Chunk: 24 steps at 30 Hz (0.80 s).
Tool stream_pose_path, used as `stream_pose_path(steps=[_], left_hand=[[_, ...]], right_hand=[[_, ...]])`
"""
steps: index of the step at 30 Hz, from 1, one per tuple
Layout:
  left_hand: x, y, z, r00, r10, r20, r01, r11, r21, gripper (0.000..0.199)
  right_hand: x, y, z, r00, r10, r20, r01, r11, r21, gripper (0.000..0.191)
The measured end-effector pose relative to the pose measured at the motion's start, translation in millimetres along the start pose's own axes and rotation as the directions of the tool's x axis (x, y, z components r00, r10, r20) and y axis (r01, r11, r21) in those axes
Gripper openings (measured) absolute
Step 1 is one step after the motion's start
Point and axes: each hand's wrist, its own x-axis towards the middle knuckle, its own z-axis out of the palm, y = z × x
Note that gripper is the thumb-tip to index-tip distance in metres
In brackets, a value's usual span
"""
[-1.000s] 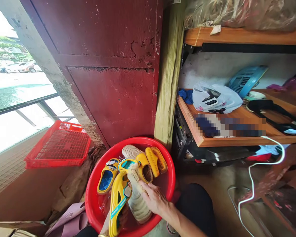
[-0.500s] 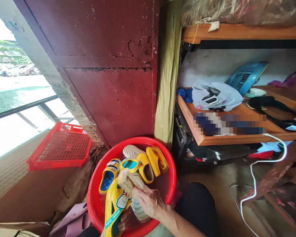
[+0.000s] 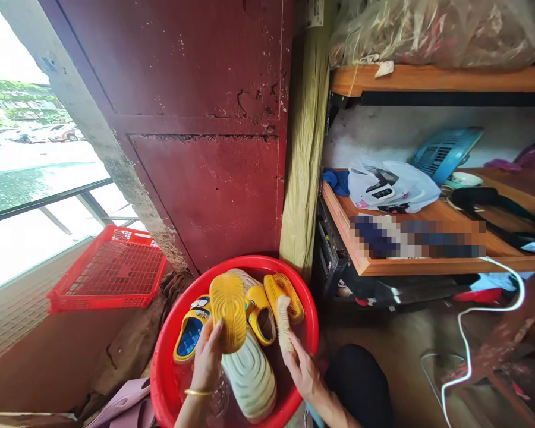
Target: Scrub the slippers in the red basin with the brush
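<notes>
My left hand (image 3: 207, 352) grips a yellow shoe (image 3: 228, 312), its ridged sole facing up, above a red basin (image 3: 312, 297). At the basin's right side, my right hand (image 3: 304, 367) holds a pale bristled brush (image 3: 284, 327), apart from the shoe. Inside the basin, a yellow clog with a blue insole (image 3: 191, 336) lies at the left. Another yellow clog (image 3: 261, 315) and a yellow pair (image 3: 286, 297) sit toward the back right. A large whitish sole (image 3: 252, 377) lies in front, over some water.
A red plastic crate (image 3: 109, 270) stands at the left, with pink slippers (image 3: 127, 404) near the basin. Behind is a dark red door (image 3: 209, 196). At the right, a wooden shelf (image 3: 410, 266) holds a plastic bag and a blue fan; a white cable (image 3: 461, 333) hangs down.
The shoe in my left hand has been raised and turned from its patterned top to its sole. My right hand has moved right with the brush, away from the shoe. The view has tilted up slightly.
</notes>
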Motion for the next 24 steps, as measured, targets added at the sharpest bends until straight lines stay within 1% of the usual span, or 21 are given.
stream_pose_path(steps=[2, 4, 6, 8, 10, 12, 15, 16, 17, 18, 19, 20, 21, 22, 24], left_hand=[[10, 14, 18.4, 0.994, 0.091, 0.059, -0.093, 0.995, 0.028, 0.080], [12, 17, 34.0, 0.976, 0.163, 0.143, -0.175, 0.981, 0.079, 0.078], [5, 10, 45.0, 0.945, 0.210, 0.250, -0.247, 0.960, 0.130, 0.071], [-5, -4, 50.0, 0.905, 0.238, 0.352, -0.310, 0.937, 0.164, 0.067], [-11, -20, 48.5, 0.867, 0.275, 0.416, -0.387, 0.897, 0.213, 0.061], [-11, -33, 40.7, 0.817, 0.332, 0.472, -0.491, 0.830, 0.266, 0.052], [3, -44, 18.9, 0.708, 0.431, 0.559, -0.660, 0.685, 0.308, 0.041], [9, -45, 9.4, 0.689, 0.448, 0.569, -0.691, 0.642, 0.332, 0.038], [16, -45, -1.2, 0.697, 0.455, 0.554, -0.698, 0.609, 0.378, 0.036], [25, -45, -12.5, 0.726, 0.452, 0.518, -0.680, 0.581, 0.447, 0.035], [33, -44, -24.3, 0.771, 0.445, 0.455, -0.636, 0.557, 0.534, 0.036], [42, -43, -36.3, 0.820, 0.441, 0.365, -0.565, 0.524, 0.637, 0.039], [51, -44, -47.9, 0.858, 0.431, 0.281, -0.478, 0.467, 0.744, 0.042], [59, -45, -58.6, 0.889, 0.421, 0.180, -0.361, 0.402, 0.841, 0.045], [71, -52, -75.2, 0.943, 0.327, 0.055, -0.148, 0.264, 0.953, 0.055]], right_hand=[[-8, 12, 4, 0.999, 0.019, -0.045, -0.019, 1.000, -0.002, 0.048], [-13, 19, 9, 0.997, 0.024, -0.074, -0.024, 1.000, -0.006, 0.048], [-15, 21, 13, 0.997, 0.016, -0.077, -0.017, 1.000, -0.003, 0.048], [-14, 22, 15, 0.997, 0.011, -0.071, -0.010, 1.000, 0.009, 0.049], [-13, 21, 15, 0.998, 0.013, -0.067, -0.011, 1.000, 0.024, 0.048], [-12, 20, 13, 0.998, 0.030, -0.057, -0.028, 0.999, 0.036, 0.048], [-12, 20, 13, 0.997, 0.059, -0.058, -0.057, 0.998, 0.036, 0.048], [-13, 19, 13, 0.995, 0.066, -0.070, -0.064, 0.997, 0.033, 0.048], [-14, 19, 13, 0.994, 0.071, -0.085, -0.068, 0.997, 0.031, 0.048], [-14, 19, 14, 0.993, 0.073, -0.096, -0.071, 0.997, 0.031, 0.048], [-14, 19, 14, 0.992, 0.074, -0.105, -0.071, 0.997, 0.031, 0.047], [-14, 19, 14, 0.992, 0.072, -0.107, -0.069, 0.997, 0.032, 0.047], [-13, 19, 15, 0.992, 0.069, -0.103, -0.066, 0.997, 0.032, 0.047], [-12, 18, 15, 0.993, 0.067, -0.102, -0.064, 0.998, 0.029, 0.047], [-10, 18, 17, 0.992, 0.068, -0.110, -0.067, 0.998, 0.012, 0.048]])
